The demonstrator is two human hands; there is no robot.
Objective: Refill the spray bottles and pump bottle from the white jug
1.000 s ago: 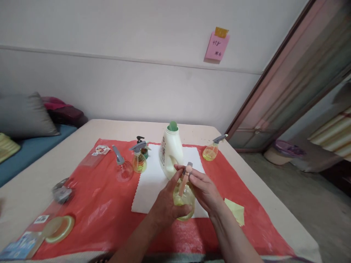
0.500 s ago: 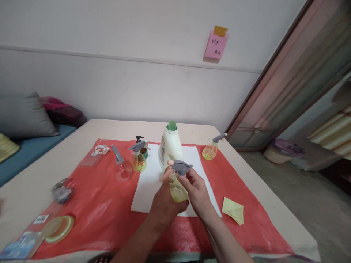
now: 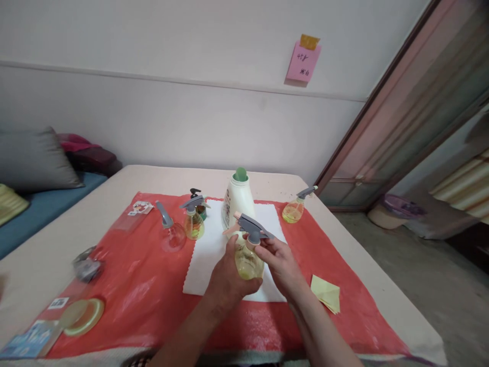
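A clear spray bottle [image 3: 248,261] with yellowish liquid low inside is held over the white sheet [image 3: 204,267]. Around its body wraps my left hand [image 3: 230,275], closed, thumb towards the base. My right hand [image 3: 278,260] pinches the neck, just under the grey trigger head [image 3: 252,227] with its pink nozzle and lever. Behind the bottle stands a white jug [image 3: 240,199] with a green spout, partly covered by the trigger head. To the left are a spray bottle with a grey top [image 3: 173,235] and a spray bottle with yellow liquid [image 3: 194,224].
Another spray bottle [image 3: 293,210] stands at the right back of the red cloth [image 3: 145,290]. Yellow paper notes [image 3: 325,293] lie at right. A round lid-like dish [image 3: 83,316], a crumpled plastic bag [image 3: 88,265] and a blue packet [image 3: 28,339] lie at left. A dark pump bottle [image 3: 200,206] stands behind.
The bottle's trigger head has turned and tilted, with its nozzle end higher and its rear lower. Both hands remain on the bottle, the right still at its neck.
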